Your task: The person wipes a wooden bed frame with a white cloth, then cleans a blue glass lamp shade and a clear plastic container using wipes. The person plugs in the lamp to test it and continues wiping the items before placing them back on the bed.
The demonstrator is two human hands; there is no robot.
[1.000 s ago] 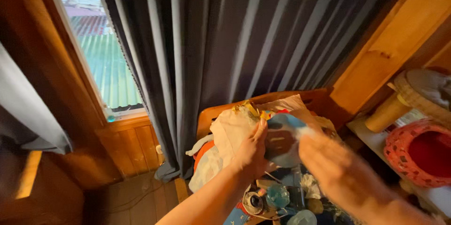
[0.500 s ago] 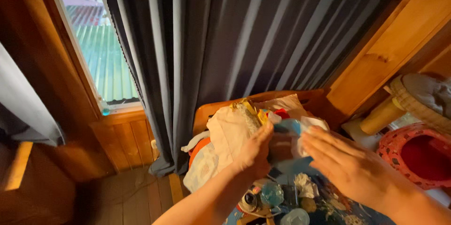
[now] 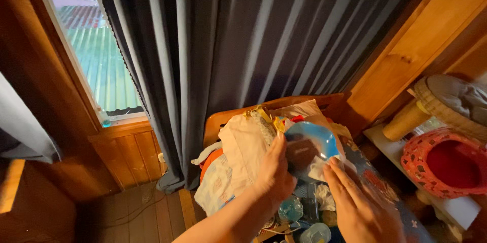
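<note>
**Both hands on blue plastic bag**

Left hand (image 3: pixel 274 172) pinching near edge of blue plastic bag (image 3: pixel 309 149), fingers curled closed on it. Right hand (image 3: pixel 357 205) flat, fingers extended, fingertips touching bag's lower edge; no grip visible. Bag raised between hands, above cluttered table (image 3: pixel 390 192). Probably light, limp, slippery film; best taken at rim, bunched. White cloth pile (image 3: pixel 243 157) just left of left hand.

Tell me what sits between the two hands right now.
A blue bowl-shaped plastic piece sits between the left hand and right hand, over the cluttered table, in the head view.
</note>
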